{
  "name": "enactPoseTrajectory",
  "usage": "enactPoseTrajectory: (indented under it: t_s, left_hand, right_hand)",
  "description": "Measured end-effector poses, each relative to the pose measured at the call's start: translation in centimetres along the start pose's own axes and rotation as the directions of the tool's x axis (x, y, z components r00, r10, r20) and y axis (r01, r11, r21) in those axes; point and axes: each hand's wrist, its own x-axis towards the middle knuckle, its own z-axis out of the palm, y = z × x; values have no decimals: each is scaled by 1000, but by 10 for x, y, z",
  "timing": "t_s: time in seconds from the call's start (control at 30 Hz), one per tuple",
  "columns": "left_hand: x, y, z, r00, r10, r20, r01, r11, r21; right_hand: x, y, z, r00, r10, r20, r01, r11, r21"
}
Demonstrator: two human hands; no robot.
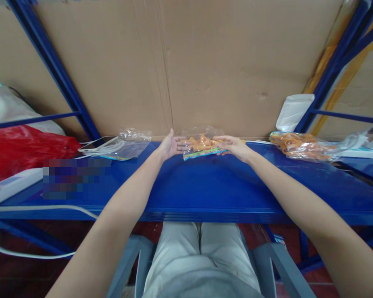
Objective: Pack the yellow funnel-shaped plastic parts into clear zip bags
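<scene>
Cardboard [112,62] backs a blue bench [205,186]. Orange bag [202,154] lies far, mid-bench, between two hands. Left hand [170,146] unclenched, fingers straight at the bag's left end; right hand [235,147] grasps the right end, fingers and thumb on either side. Judged: ends supported so the loose plastic stays level. Count: orange bags, two (second bag [298,145] far right); clear bag [132,145], one, far left; pieces [202,142] overlap, number unreadable.

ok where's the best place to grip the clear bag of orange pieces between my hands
Probably the colourful strip along the near edge of the bag, coming from your side of the shelf. It faces you as a long, narrow band, while the orange pieces make the clear part behind it lumpy, likely harder to pinch evenly.
</scene>
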Motion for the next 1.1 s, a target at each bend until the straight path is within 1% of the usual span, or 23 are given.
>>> enactPoseTrajectory:
  t_s: [0.07, 0.13, 0.17, 0.23, 0.3, 0.4, 0.47, 0.53, 0.6, 0.7, 0.77, 0.8, 0.87, 0.9, 0.97, 1.0, 1.1]
  left_hand:
    - [-3, 0, 4, 999, -8, -44, 9, 1000, 15]
    - [-4, -1, 10, 994, 1, -110, 7, 997, 70]
    - [-5, -1, 13, 991, 8, -132, 5, 995, 97]
    - [-5, -2, 15, 991, 14, -136, 4, 991, 136]
    - [-6, -1, 14, 996, 0, -90, 15, 985, 169]
    - [-9, 1, 11, 997, -62, 37, 52, 972, 231]
    - [-11, 1, 9, 987, -101, 126, 66, 965, 255]
    - [-13, 1, 8, 973, -129, 193, 74, 960, 271]
    - [-15, 1, 8, 960, -155, 233, 83, 953, 293]
    - [-16, 1, 10, 956, -159, 246, 83, 952, 295]
    - [-16, 1, 13, 970, -115, 212, 60, 966, 253]
    - [-15, 1, 15, 981, -78, 176, 38, 975, 221]
    - [-13, 1, 18, 998, -1, 63, -10, 986, 166]
    - [-12, 0, 19, 1000, 25, 5, -25, 988, 153]
    - [-10, -1, 21, 997, 34, -72, -22, 988, 156]
    - [-10, -2, 22, 996, 21, -85, -7, 986, 166]
    - [-10, -3, 23, 997, -12, -79, 27, 981, 194]
  right_hand:
    - [-4, 1, 5, 994, 86, 70, -82, 995, -48]
    - [-7, -1, 10, 984, 149, 93, -144, 988, -57]
    - [-9, -2, 13, 983, 166, 81, -163, 986, -43]
    - [-10, -5, 16, 984, 177, 10, -177, 984, 21]
    - [-10, -7, 18, 980, 185, -78, -176, 978, 111]
    - [-7, -7, 18, 961, 222, -163, -183, 957, 225]
    - [-6, -6, 17, 947, 242, -210, -181, 946, 270]
    - [-6, -7, 18, 932, 253, -258, -171, 938, 302]
    - [-7, -7, 19, 923, 264, -279, -167, 930, 328]
    - [-8, -9, 20, 927, 279, -252, -181, 919, 350]
    - [-8, -10, 20, 927, 295, -231, -206, 916, 344]
    - [-9, -10, 21, 925, 307, -223, -223, 915, 335]
    - [-10, -11, 22, 925, 325, -196, -255, 915, 312]
    - [-11, -11, 23, 926, 330, -182, -268, 916, 300]
    - [-12, -11, 24, 928, 332, -169, -277, 918, 283]
    - [-12, -12, 24, 927, 332, -176, -277, 919, 279]
    - [-12, -12, 22, 915, 346, -210, -282, 917, 282]
